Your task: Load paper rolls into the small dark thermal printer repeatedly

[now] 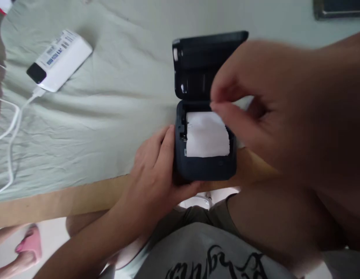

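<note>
A small dark portable printer (206, 168) sits at the table's front edge, its black lid (194, 69) raised and tilted back. White paper (207, 135) lies in its open compartment, the right end slightly ragged. My left hand (153, 166) is wrapped around the printer's left side and front, thumb along the near edge. Over the right side of the printer hovers my right hand (250, 97), blurred. Its thumb and forefinger are pinched together in front of the lid, above the paper; whatever may be between them is too small to make out. That hand covers part of the lid.
A white box-shaped device (66, 62) with a printed label lies at the left, a white cable (15, 135) running from it. A dark-edged object (340, 9) shows at the top right. Wrinkled pale green cloth (110, 97) covers the table above its wooden edge (95, 195). Another person's pink slipper (33, 242) is lower left.
</note>
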`<state>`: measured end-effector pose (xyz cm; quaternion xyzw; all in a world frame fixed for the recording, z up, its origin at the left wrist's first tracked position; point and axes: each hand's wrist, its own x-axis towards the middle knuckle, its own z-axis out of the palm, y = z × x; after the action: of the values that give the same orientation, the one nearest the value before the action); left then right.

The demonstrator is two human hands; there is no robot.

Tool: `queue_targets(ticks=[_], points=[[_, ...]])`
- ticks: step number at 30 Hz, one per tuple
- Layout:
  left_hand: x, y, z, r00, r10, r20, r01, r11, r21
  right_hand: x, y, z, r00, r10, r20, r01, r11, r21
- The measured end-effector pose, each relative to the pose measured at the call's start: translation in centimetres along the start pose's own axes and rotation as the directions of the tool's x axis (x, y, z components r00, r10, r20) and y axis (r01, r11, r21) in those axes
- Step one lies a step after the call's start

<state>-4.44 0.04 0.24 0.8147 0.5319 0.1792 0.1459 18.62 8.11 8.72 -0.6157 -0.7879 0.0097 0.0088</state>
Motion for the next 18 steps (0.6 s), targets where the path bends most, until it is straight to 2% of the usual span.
queue_targets(ticks=[2,4,7,9,15,16,18], points=[[-0.1,0.1,0.1,1.000,0.011,-0.016,-0.011,1.000,0.020,0.8,-0.5,-0.1,0.978,0.034,0.204,-0.016,0.996,-0.089],[-0.2,0.2,0.1,0.999,0.023,-0.024,-0.022,0.999,0.031,1.4,-0.4,0.2,0.949,-0.038,0.312,0.064,0.995,-0.076],[-0.3,0.3,0.3,0.997,0.065,-0.040,-0.063,0.997,0.053,2.1,0.4,1.2,0.933,-0.220,0.285,0.205,0.975,0.082],[-0.3,0.3,0.4,0.995,0.085,-0.049,-0.081,0.994,0.074,2.4,0.7,1.8,0.926,-0.277,0.257,0.241,0.957,0.165],[-0.1,0.0,0.2,0.993,0.115,-0.041,-0.112,0.991,0.072,2.7,-0.1,1.3,0.930,-0.191,0.316,0.209,0.977,-0.026],[-0.1,-0.1,0.2,0.992,0.121,-0.040,-0.118,0.991,0.069,2.5,0.4,1.3,0.939,-0.191,0.285,0.197,0.980,0.006],[-0.2,-0.1,0.2,0.991,0.129,-0.042,-0.126,0.990,0.067,1.6,2.4,1.6,0.971,-0.139,0.194,0.101,0.976,0.191]])
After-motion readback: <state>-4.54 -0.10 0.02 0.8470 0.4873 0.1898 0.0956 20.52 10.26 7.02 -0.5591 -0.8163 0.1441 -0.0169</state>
